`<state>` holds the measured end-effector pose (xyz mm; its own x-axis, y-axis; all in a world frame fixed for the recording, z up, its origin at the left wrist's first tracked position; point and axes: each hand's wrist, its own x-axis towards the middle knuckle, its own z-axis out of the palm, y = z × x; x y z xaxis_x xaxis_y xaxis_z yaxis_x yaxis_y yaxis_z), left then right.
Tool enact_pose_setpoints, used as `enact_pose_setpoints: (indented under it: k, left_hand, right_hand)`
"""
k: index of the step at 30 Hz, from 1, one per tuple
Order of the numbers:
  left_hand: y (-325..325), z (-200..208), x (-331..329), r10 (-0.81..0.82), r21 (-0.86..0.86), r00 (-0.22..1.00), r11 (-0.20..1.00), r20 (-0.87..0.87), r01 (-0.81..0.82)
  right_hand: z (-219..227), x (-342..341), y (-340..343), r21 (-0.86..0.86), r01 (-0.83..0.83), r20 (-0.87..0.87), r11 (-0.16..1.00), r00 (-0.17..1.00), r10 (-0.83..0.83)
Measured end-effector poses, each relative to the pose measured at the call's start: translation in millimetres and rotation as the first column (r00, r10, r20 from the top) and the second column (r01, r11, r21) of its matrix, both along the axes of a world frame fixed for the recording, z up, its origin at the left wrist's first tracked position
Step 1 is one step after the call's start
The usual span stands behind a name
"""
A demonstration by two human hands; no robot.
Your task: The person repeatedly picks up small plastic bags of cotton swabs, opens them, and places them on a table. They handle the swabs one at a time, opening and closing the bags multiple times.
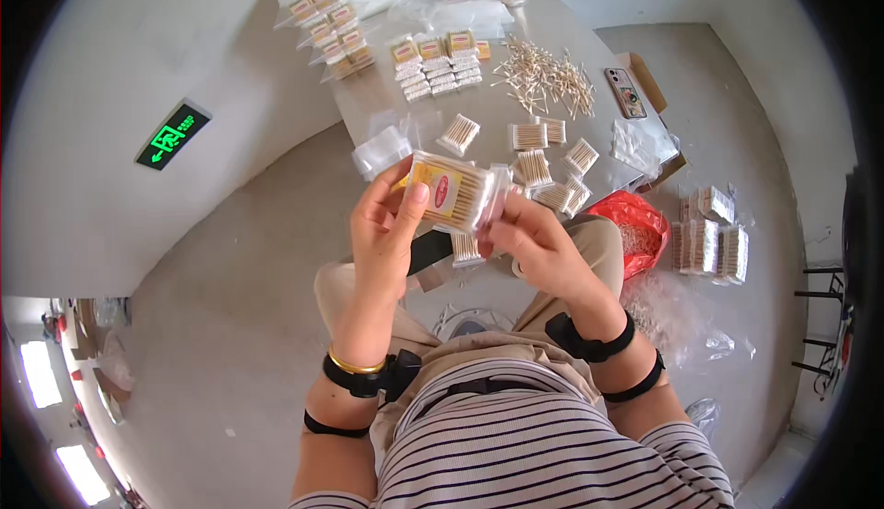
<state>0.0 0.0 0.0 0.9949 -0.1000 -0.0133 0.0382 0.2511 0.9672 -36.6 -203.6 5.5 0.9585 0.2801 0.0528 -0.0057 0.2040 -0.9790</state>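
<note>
A clear bag of cotton swabs point(468, 198) with a yellow and red label is held up in front of my lap. My left hand point(382, 233) grips its left end, thumb on the label and fingers behind. At the other end, my right hand point(545, 249) pinches the bag's clear plastic edge. Beyond the hands, several small bundles of swabs point(532, 168) lie on the grey table point(479, 109). Clear empty bags point(381, 152) rest just past my left hand. Another small bundle point(466, 248) shows below the held bag.
Labelled swab packs point(435, 63) and stacked bagged packs point(333, 30) stand toward the far left. Loose swabs point(545, 76) are heaped near a phone point(626, 93). To the right sit a red plastic bag point(645, 224) and stacked swab packs point(707, 244).
</note>
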Motion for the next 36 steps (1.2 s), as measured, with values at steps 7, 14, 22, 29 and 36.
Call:
enact_pose_setpoints:
  k: [7,14,22,29,36]
  left_hand:
    - [-36.8,-49.0,15.2,-0.118,-0.308,0.970,0.950,-0.210,0.049]
    - [-39.8,-99.3,39.2,-0.271,-0.415,0.888,0.904,-0.371,0.103]
    - [43.6,-138.3,51.6,0.086,0.219,0.928,0.976,-0.362,-0.005]
    - [145.3,-207.4,20.2,0.308,0.750,0.951,0.627,0.011,-0.212]
    - [139.4,-204.3,30.7,0.343,0.819,0.939,0.549,-0.035,-0.170]
  right_hand:
    - [-25.4,51.1,4.8,-0.488,0.456,0.246,0.745,0.890,-0.383]
    - [-47.9,95.4,-3.0,-0.596,0.408,0.286,0.691,0.913,-0.292]
    - [-128.2,218.5,-73.3,-0.726,0.640,0.620,0.250,0.767,-0.164]
    - [-227.3,276.8,-77.4,-0.759,0.641,0.637,0.114,0.767,-0.071]
    - [-207.0,307.6,-69.7,-0.820,0.565,0.556,0.087,0.824,-0.111]
